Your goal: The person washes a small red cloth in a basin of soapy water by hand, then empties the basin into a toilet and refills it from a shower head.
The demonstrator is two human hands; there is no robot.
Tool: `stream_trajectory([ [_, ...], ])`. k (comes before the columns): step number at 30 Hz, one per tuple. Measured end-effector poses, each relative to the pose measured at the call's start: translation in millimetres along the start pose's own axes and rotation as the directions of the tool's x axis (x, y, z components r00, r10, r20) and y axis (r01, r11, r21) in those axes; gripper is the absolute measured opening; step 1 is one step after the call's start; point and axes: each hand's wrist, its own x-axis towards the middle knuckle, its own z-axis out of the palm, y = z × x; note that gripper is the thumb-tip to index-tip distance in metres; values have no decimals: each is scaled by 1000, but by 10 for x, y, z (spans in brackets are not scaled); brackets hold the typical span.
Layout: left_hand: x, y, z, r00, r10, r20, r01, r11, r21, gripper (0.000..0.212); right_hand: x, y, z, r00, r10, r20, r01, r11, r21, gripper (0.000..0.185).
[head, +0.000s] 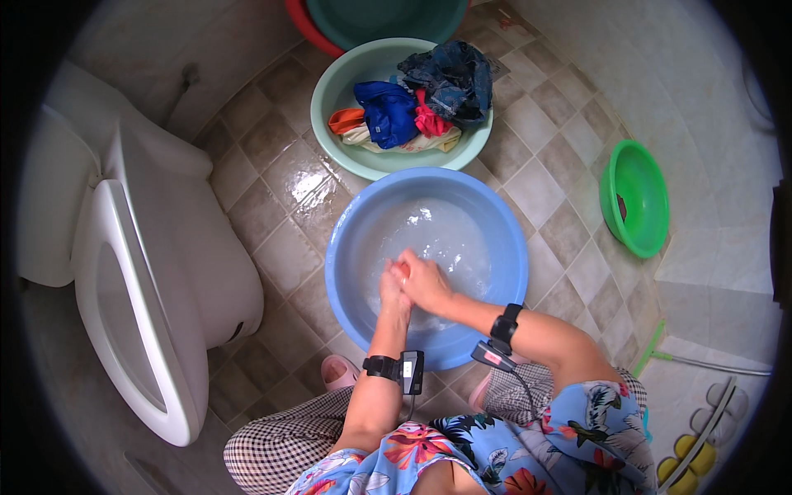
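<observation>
A blue plastic basin (515, 272) stands on the floor in front of me, with cloudy water (455, 238) in it. Over its near half, my left hand (391, 286) and my right hand (427, 283) are pressed together, the right one folded across the left. A small orange-red patch shows between the fingers, too blurred to tell what it is. Touching or almost touching the basin's far side is a pale green basin (322, 120). Inside it lie a dark blue patterned cloth (455, 80), a bright blue garment (388, 114), a pink cloth (431, 117), an orange cloth (346, 120) and a cream cloth (396, 145).
A white toilet (229, 272) stands at left, its seat (179, 396) raised. At right, a bright green basin (649, 198) tilts against the wall. Teal (383, 25) and red (303, 25) basins stand behind. A green squeegee (649, 349) and slippers (696, 455) are lower right. Floor tiles (309, 185) look wet.
</observation>
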Motion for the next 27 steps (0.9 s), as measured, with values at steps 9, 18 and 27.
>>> stream_trajectory([
  [9, -46, -180, 237, 998, 15, -69, -14, 1000, 8, 34, 204, 95, -137, 989, 58, -139, -82, 981, -177, 26],
  [18, -81, -41, 2, 980, 143, 142, -148, 989, 27, 33, 26, 91, 95, 980, -189, 66, 197, 966, -164, 24],
  [27, 29, -65, -93, 999, 49, 13, -50, 999, 23, 29, -25, 35, 43, 998, -43, -47, 42, 999, -35, 27],
])
